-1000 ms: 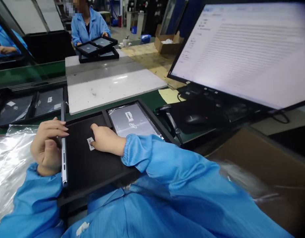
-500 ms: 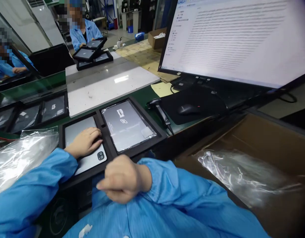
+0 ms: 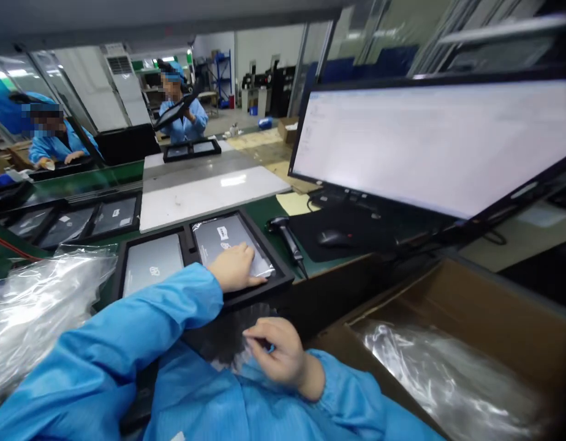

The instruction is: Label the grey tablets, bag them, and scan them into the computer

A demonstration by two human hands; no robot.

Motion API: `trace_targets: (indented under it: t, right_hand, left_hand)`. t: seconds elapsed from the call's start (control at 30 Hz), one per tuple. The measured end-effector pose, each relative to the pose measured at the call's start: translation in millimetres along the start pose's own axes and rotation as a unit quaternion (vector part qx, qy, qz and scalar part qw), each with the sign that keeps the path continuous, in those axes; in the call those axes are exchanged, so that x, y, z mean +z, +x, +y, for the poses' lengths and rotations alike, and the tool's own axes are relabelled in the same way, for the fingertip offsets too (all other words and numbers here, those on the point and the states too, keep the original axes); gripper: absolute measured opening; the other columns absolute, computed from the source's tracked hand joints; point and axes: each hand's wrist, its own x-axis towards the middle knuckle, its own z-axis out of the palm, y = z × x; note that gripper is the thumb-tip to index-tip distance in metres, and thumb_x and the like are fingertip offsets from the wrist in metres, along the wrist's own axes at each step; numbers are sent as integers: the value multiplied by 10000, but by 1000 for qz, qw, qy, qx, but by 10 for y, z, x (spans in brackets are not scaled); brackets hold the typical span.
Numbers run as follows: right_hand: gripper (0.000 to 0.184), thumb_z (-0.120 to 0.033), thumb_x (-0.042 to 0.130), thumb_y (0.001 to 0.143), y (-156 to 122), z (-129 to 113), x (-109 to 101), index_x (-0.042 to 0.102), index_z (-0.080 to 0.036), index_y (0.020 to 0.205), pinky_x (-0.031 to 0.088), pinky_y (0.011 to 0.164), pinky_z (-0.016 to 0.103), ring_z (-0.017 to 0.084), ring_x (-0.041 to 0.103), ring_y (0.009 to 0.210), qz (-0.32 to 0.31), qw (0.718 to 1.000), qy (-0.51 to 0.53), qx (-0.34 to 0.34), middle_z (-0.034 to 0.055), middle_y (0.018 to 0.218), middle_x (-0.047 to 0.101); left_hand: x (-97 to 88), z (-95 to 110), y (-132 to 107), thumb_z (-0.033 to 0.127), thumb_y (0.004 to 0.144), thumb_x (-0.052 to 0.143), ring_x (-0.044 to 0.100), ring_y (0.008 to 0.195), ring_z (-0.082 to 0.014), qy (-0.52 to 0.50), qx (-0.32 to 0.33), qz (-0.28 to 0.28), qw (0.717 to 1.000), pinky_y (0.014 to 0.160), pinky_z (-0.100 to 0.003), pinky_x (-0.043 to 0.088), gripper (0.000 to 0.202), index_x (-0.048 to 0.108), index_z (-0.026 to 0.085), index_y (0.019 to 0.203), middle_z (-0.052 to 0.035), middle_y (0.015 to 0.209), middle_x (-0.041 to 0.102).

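Observation:
A black foam tray with two compartments lies before me. In its left compartment is a bare silver tablet; in the right one, a tablet in clear wrap with a white label. My left hand rests on the wrapped tablet, fingers lying over its lower part and thumb apart. Near my chest, my right hand pinches thumb and forefinger together on a thin clear plastic bag, whose outline is hard to make out. My left sleeve covers the tray's lower left part.
Clear plastic bags lie at the left; more fill a cardboard box at the right. A barcode scanner, mouse and monitor stand beyond. Several trayed tablets sit far left. Two co-workers work behind.
My left hand has moved right, from the bare tablet onto the wrapped one. My right hand has gone from a fist to a pinch, with clear plastic showing beside it. The view has tilted up.

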Motion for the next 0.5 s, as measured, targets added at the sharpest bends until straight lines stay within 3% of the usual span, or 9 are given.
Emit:
trace_targets:
  t: [0.07, 0.17, 0.27, 0.37, 0.43, 0.5]
  right_hand:
    - [268, -111, 544, 872, 39, 6, 74, 618, -238, 1096, 424, 457, 286, 163, 577, 468, -43, 996, 16, -79, -5, 647, 654]
    - [289, -128, 537, 874, 139, 82, 43, 612, -189, 1146, 358, 420, 295, 170, 532, 448, -119, 974, 16, -192, -4, 620, 624]
    - [271, -111, 563, 890, 350, 229, -140, 637, -184, 1140, 389, 461, 297, 174, 565, 504, -131, 970, -23, -206, 11, 651, 641]
    - [192, -120, 612, 894, 678, 443, -315, 691, -202, 1049, 494, 588, 300, 177, 629, 614, -105, 986, -75, -104, 37, 728, 683]
    - [120, -164, 666, 886, 940, 623, -344, 714, -201, 989, 532, 654, 295, 171, 651, 663, -110, 988, -92, 53, 42, 779, 704]
    - [100, -198, 729, 865, 1207, 836, -275, 718, -187, 964, 536, 649, 268, 155, 659, 671, -140, 960, -80, 231, 39, 818, 720]
  left_hand:
    - [10, 40, 83, 570, 917, 667, 694, 964, -328, -17, -12, -13, 1000, 881, -426, 552, 509, 609, 145, 1191, -176, 1080, 668]
    - [17, -80, 12, 553, 944, 634, 708, 889, -311, -68, -51, 6, 996, 856, -415, 550, 416, 635, 161, 1086, -146, 938, 695]
    - [42, -315, -204, 454, 1019, 506, 709, 917, -301, -89, -103, 38, 990, 854, -404, 538, 321, 624, 157, 987, -164, 964, 715]
    - [97, -595, -462, 407, 1024, 427, 701, 912, -282, -164, -174, 106, 965, 799, -381, 520, 315, 607, 161, 945, -151, 991, 731]
    - [138, -760, -607, 494, 984, 467, 702, 911, -281, -252, -213, 162, 930, 796, -379, 518, 363, 625, 171, 937, -125, 984, 744]
    - [163, -869, -706, 594, 925, 521, 713, 945, -294, -337, -227, 187, 894, 832, -390, 532, 441, 654, 174, 963, -118, 1004, 757]
